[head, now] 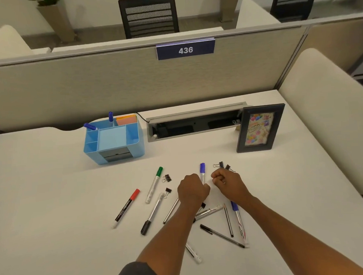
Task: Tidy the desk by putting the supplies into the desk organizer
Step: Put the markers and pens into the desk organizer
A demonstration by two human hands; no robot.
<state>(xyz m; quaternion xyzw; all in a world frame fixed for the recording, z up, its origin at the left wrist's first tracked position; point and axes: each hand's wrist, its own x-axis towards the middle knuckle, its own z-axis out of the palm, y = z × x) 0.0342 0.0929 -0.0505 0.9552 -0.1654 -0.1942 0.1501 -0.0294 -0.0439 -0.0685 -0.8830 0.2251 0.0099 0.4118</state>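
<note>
Pens [222, 236] and markers [152, 215] lie scattered on the white tabletop [54, 207] under both forearms. Past them, the left hand [192, 189] curls its fingers round a blue marker [202, 171], while the right hand [228, 182] is fisted beside binder clips [223, 165]; whether it holds anything I cannot tell. Farther back, left, stands the blue organizer [113, 141] with two blue markers [110, 118] inside.

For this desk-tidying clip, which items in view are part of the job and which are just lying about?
Part of the job: blue desk organizer, loose markers such as the green-capped marker and red-capped marker, pens, binder clips.

Lying about: picture frame, cable tray, number sign.
</note>
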